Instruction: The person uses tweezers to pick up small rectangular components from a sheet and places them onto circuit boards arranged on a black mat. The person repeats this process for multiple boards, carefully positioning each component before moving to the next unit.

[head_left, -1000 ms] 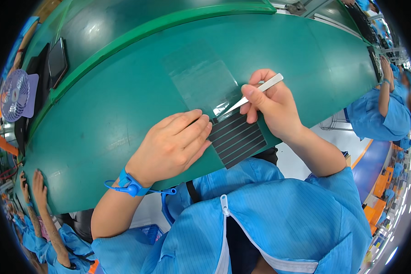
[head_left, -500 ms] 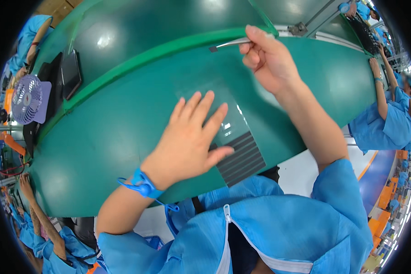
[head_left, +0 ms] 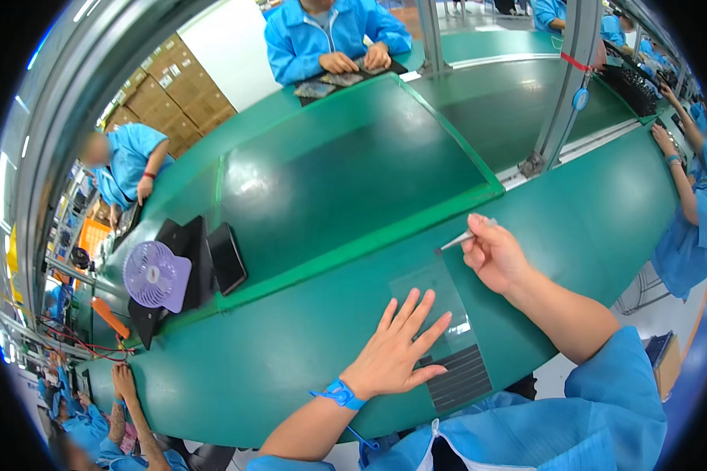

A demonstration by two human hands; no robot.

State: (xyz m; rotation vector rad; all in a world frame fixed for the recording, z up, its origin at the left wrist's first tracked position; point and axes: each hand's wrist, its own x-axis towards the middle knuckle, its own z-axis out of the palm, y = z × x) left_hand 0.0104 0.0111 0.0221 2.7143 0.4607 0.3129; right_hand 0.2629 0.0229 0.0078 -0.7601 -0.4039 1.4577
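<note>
My left hand [head_left: 401, 349] lies with fingers spread over a clear sheet [head_left: 457, 314] on the green table. Dark grey strips [head_left: 465, 378] sit side by side at the sheet's near end, and my thumb reaches over their far left corner. In my right hand [head_left: 495, 257] a pair of metal tweezers [head_left: 454, 241] is pinched, pointing left. A small dark piece [head_left: 438, 251] shows at the tweezers' tip, just beyond the far end of the sheet. Whether it touches the table I cannot tell.
A purple fan [head_left: 155, 275] and a black phone [head_left: 226, 259] stand at the left. A green raised strip [head_left: 346, 255] crosses behind my hands. A metal post [head_left: 562, 86] rises at the far right. Across the table, a person's hands [head_left: 339, 63] handle small packets.
The view has tilted up, bringing the far side of the table into sight. My right hand with the tweezers has come nearer to the clear sheet. My left hand stays on the sheet.
</note>
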